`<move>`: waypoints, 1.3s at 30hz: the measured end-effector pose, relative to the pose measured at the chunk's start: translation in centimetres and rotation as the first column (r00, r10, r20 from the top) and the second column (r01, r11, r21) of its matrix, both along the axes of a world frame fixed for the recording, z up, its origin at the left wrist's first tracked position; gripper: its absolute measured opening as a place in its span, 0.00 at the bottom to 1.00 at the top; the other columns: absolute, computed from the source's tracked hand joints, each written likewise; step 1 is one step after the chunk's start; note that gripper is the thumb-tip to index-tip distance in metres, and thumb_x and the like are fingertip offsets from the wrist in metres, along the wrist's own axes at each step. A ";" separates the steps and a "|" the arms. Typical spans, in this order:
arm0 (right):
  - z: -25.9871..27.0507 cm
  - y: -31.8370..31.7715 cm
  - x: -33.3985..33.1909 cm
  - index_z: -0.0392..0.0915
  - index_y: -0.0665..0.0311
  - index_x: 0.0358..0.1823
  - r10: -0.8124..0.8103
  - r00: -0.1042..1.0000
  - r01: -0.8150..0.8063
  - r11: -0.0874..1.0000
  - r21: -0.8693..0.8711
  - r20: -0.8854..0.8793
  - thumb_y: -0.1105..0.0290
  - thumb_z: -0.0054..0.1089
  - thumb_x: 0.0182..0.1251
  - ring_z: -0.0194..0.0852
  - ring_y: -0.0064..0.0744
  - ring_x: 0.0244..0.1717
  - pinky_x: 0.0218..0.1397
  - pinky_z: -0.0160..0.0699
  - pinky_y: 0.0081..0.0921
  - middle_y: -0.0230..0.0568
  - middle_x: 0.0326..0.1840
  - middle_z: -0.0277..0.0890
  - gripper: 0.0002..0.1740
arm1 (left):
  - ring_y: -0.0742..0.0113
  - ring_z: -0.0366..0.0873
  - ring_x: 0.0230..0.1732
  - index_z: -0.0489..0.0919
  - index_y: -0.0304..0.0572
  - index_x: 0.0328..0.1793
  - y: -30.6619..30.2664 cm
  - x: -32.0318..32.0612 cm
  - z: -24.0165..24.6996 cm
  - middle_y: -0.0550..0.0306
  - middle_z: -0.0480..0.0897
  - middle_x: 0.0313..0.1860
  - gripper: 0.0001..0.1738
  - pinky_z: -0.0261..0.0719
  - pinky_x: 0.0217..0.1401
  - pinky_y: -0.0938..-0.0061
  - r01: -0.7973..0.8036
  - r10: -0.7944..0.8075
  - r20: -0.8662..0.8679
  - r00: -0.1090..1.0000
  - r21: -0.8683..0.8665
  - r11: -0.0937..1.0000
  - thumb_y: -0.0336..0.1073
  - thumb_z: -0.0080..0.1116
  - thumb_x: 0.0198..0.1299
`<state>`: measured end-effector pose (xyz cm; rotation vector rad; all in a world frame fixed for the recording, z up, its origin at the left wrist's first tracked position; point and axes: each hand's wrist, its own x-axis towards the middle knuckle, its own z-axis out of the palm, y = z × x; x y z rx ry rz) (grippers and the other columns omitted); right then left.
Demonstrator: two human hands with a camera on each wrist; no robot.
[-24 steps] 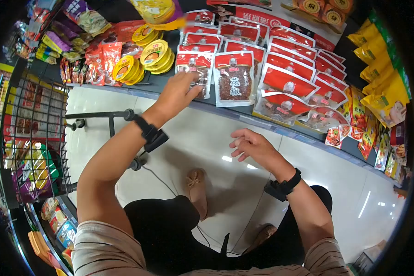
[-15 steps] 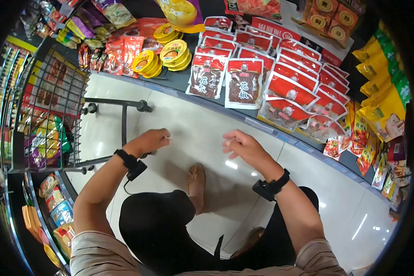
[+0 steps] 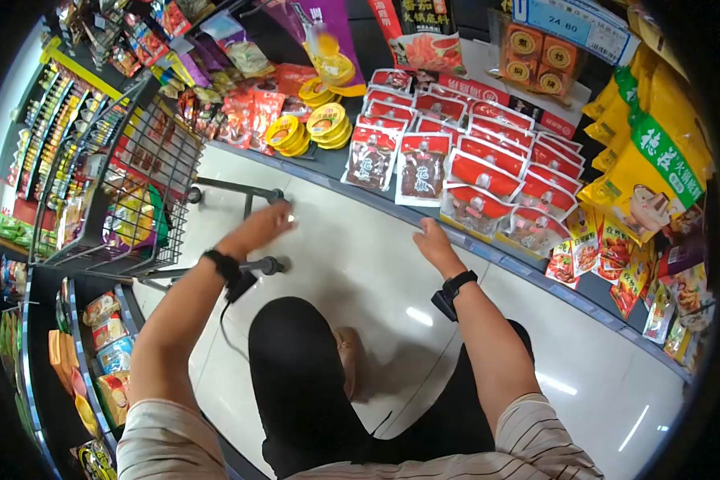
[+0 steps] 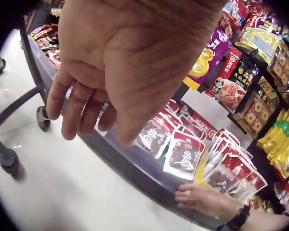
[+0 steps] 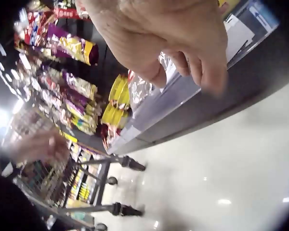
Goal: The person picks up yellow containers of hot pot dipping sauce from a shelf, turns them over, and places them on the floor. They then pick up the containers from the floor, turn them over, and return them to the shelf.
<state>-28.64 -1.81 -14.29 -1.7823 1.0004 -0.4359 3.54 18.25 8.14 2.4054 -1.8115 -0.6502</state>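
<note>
My left hand [image 3: 260, 228] hangs over the floor between the cart and the shelf, holding nothing. In the left wrist view its fingers [image 4: 74, 113] are loosely bent. My right hand [image 3: 438, 242] is at the shelf's front edge, just below the red-topped packets, and it too holds nothing. Its fingers [image 5: 195, 70] droop loosely in the right wrist view. Two clear-fronted packets of dark red spice, a left one [image 3: 370, 156] and a right one [image 3: 422, 170], lie at the front of the rows, nearest to the right hand.
Stacked yellow tubs [image 3: 328, 126] stand left of the packets. Yellow and green bags [image 3: 656, 176] hang at the right. A black wire shopping cart [image 3: 136, 184] with goods inside stands at the left, its wheels [image 3: 272, 266] close to the left hand.
My left hand has left the front packet and drawn back over the floor. The right hand has come closer to the shelf edge. The view has shifted, showing more of the cart and upper shelf.
</note>
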 end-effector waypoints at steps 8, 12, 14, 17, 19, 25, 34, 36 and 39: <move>3.2 -0.2 -2.7 0.72 0.69 0.63 0.034 0.999 -0.035 0.981 0.191 0.010 0.62 0.58 0.68 0.78 0.46 0.59 0.63 0.74 0.34 0.54 0.57 0.80 0.26 | 0.39 0.73 0.64 0.67 0.32 0.71 -15.8 5.8 -4.4 0.31 0.74 0.62 0.46 0.73 0.65 0.52 -0.031 0.138 0.147 0.979 -0.568 0.822 0.56 0.71 0.56; 4.2 -0.1 -2.9 0.72 0.69 0.64 0.033 0.999 -0.025 0.973 0.230 -0.032 0.62 0.58 0.69 0.79 0.39 0.55 0.58 0.77 0.32 0.50 0.54 0.80 0.26 | 0.36 0.69 0.69 0.62 0.35 0.74 -20.0 6.4 -4.4 0.31 0.72 0.66 0.54 0.71 0.68 0.50 -0.027 0.167 0.223 0.960 -0.523 0.852 0.61 0.73 0.50; 6.8 0.3 -3.4 0.71 0.68 0.65 0.030 0.999 -0.017 0.955 0.296 -0.040 0.62 0.58 0.70 0.80 0.37 0.52 0.55 0.79 0.31 0.49 0.52 0.80 0.26 | 0.35 0.68 0.69 0.62 0.35 0.74 -21.8 7.3 -5.4 0.31 0.70 0.67 0.55 0.71 0.68 0.50 -0.013 0.172 0.261 0.950 -0.516 0.857 0.62 0.74 0.49; 8.7 1.0 -4.4 0.69 0.68 0.65 0.093 0.994 -0.054 0.886 0.461 -0.063 0.63 0.56 0.71 0.81 0.33 0.47 0.48 0.82 0.29 0.45 0.49 0.79 0.25 | 0.35 0.67 0.71 0.59 0.35 0.77 -24.0 8.8 -6.6 0.30 0.65 0.71 0.60 0.70 0.71 0.52 -0.029 0.164 0.220 0.962 -0.511 0.859 0.64 0.75 0.46; 10.7 1.6 -5.1 0.69 0.68 0.65 0.095 0.993 -0.046 0.866 0.498 -0.074 0.64 0.55 0.73 0.82 0.31 0.46 0.46 0.82 0.28 0.43 0.47 0.79 0.24 | 0.35 0.66 0.72 0.57 0.34 0.78 -24.4 9.4 -7.0 0.29 0.64 0.72 0.62 0.69 0.72 0.52 -0.055 0.168 0.174 0.970 -0.516 0.855 0.64 0.75 0.46; 14.5 3.4 -6.9 0.69 0.68 0.65 0.086 0.992 -0.021 0.830 0.558 -0.091 0.65 0.51 0.74 0.83 0.31 0.45 0.45 0.83 0.27 0.41 0.48 0.79 0.22 | 0.37 0.66 0.71 0.58 0.31 0.77 -22.4 10.4 -10.1 0.29 0.65 0.72 0.61 0.69 0.71 0.52 0.087 0.045 0.195 0.980 -0.618 0.781 0.58 0.78 0.45; 21.0 4.5 -12.8 0.72 0.68 0.61 0.059 0.986 0.041 0.825 0.564 -0.159 0.64 0.50 0.75 0.81 0.28 0.45 0.47 0.81 0.25 0.39 0.46 0.80 0.20 | 0.48 0.69 0.68 0.65 0.30 0.74 -20.6 12.2 -12.0 0.41 0.71 0.68 0.55 0.76 0.61 0.51 -0.588 0.324 -0.701 0.635 -0.167 0.791 0.76 0.49 0.61; 22.5 4.1 -13.4 0.72 0.68 0.61 0.051 0.972 0.084 0.836 0.542 -0.230 0.64 0.50 0.76 0.81 0.27 0.45 0.47 0.81 0.25 0.38 0.46 0.80 0.20 | 0.48 0.72 0.63 0.67 0.33 0.73 -20.5 12.0 -12.4 0.43 0.72 0.65 0.52 0.79 0.57 0.53 -0.625 0.322 -0.756 0.570 -0.144 0.767 0.76 0.46 0.62; 24.9 3.7 -12.4 0.73 0.68 0.61 0.094 0.962 0.059 0.847 0.529 -0.257 0.63 0.51 0.75 0.81 0.26 0.44 0.47 0.81 0.24 0.37 0.46 0.80 0.20 | 0.47 0.72 0.62 0.66 0.37 0.74 -20.5 12.3 -12.4 0.47 0.72 0.66 0.51 0.80 0.55 0.55 -0.631 0.333 -0.799 0.501 -0.074 0.772 0.76 0.45 0.62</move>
